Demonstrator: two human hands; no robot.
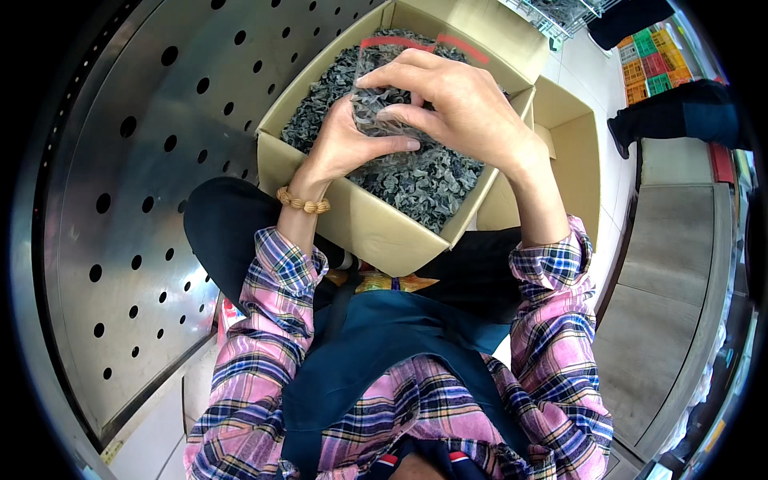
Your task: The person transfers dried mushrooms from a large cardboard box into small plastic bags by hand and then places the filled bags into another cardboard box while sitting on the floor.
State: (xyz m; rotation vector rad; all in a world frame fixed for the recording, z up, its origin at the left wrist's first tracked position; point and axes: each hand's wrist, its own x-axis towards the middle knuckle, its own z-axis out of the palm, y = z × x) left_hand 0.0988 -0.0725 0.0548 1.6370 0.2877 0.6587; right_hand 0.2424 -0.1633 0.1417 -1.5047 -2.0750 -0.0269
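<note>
An open cardboard box (384,231) stands before me, holding a heap of dark, curled dried pieces (432,192) that look like wood ear fungus. Over the heap is a clear plastic bag (390,54) with red strips along its far edge and similar dark pieces showing through. My left hand (354,135) cups the near left side of the bag, thumb stretched across its lower part. From above, my right hand (450,99) curls over the bag, index fingertip at its left edge and thumb against its face. The right hand hides part of the bag.
A perforated metal panel (138,204) rises close on the left. Another cardboard box (579,144) stands right of the first. Beyond are a wire basket (561,15), coloured plastic crates (654,63) and another person's leg (672,114). A grey cabinet (666,258) runs along the right.
</note>
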